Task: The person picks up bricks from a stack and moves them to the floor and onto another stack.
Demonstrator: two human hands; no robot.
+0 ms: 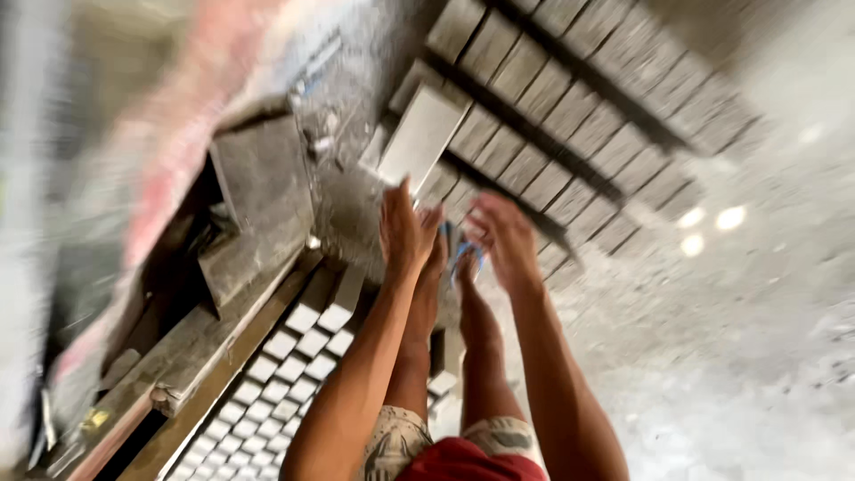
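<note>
We were mid-carry: left hand [405, 233] gripped the near end of a grey brick [420, 138], which stuck out past our fingers. Right hand [503, 239] spread open beside it. Next needs a square set-down on the brick rows [570, 125] just beyond.

Brick-making yard: rows of grey blocks [570, 116] drying on dusty ground [739, 356], metal moulding rig [258, 205].

Flat rectangular grey concrete slab [419, 138] is pale, lighter than the dark grey moulded blocks laid in rows [570, 116] beyond it; a grid of small whitish-grey square block tops [276, 374] runs lower left; cloth shorts [419, 441] are cream with dark print, above a red garment [463, 463]
</note>
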